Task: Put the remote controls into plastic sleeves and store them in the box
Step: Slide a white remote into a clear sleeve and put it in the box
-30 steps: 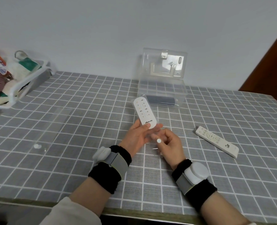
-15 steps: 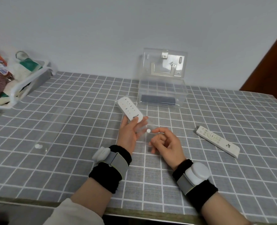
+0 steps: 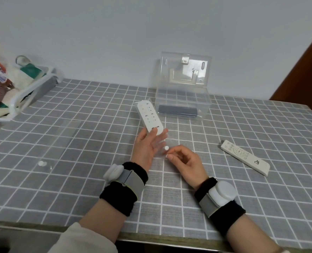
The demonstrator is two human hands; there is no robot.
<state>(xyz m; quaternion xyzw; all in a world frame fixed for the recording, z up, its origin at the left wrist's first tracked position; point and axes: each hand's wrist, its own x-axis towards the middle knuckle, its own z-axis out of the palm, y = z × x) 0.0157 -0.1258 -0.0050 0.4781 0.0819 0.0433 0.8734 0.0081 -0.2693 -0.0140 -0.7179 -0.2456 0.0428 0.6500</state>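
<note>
My left hand [image 3: 147, 145] holds a small white remote [image 3: 149, 117] by its near end, inside a clear plastic sleeve whose flap with a white button [image 3: 166, 148] hangs over my fingers. My right hand [image 3: 184, 161] hovers just right of that flap, fingers curled and holding nothing. A second, longer white remote [image 3: 244, 157] lies bare on the table to the right. The clear plastic box [image 3: 182, 101] stands open at the back with a dark remote [image 3: 177, 110] inside. Another empty clear sleeve [image 3: 60, 143] with a white button [image 3: 41, 163] lies flat on the left.
A white basket [image 3: 31, 88] full of packets and cloth sits at the far left edge. The table has a grey checked cloth [image 3: 96, 179]. A brown door or panel [image 3: 306, 70] stands at the right, and a pale wall runs behind the box.
My left hand carried the sleeved white remote away from me toward the box and turned it. My right hand let go of the sleeve's button flap and drew back slightly.
</note>
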